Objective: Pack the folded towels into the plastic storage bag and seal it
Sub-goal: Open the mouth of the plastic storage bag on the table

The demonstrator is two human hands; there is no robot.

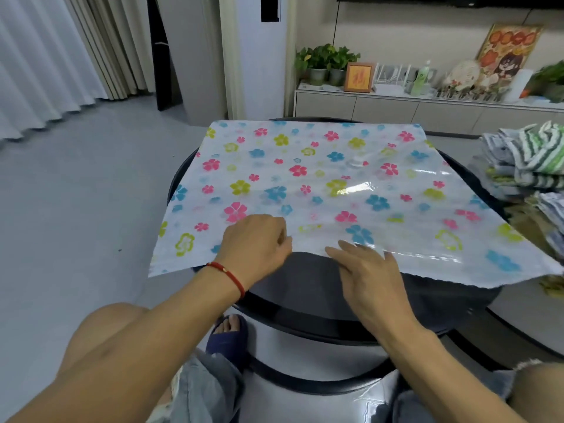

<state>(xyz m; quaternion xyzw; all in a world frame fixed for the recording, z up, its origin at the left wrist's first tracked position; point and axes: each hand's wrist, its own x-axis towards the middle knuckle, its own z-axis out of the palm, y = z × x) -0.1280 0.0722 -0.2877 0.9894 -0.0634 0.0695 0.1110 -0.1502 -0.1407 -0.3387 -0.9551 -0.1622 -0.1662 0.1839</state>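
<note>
A round dark table [305,288] is standing on a pale grey floor [76,193], and it is serving as the landmark here. The flower-printed plastic storage bag [320,184] is lying flat across the table's top, covering most of it and overhanging the rim on the left and right sides. A small round valve [355,161] is showing on the bag toward the table's far right part.

At the table's near edge, the left hand [254,239] is curling over the bag's near border, its fingers pinching the plastic, with a red bracelet [227,274] sitting on the wrist. The right hand [370,276] is lying just beside it with fingers held straight and close together, fingertips touching the bag's edge; whether it is gripping the plastic is hard to tell.

To the right of the table, a stack of folded towels [531,160], some striped green and white, is resting apart from the bag.

Beyond the table, a low white cabinet [396,108] is running along the wall, carrying potted plants [326,64], a small framed picture [359,77] bearing one red character, too blurred to read surely, and a colourful poster [508,53]. Left of the table and farther back, pale curtains [45,56] are hanging to the floor.
</note>
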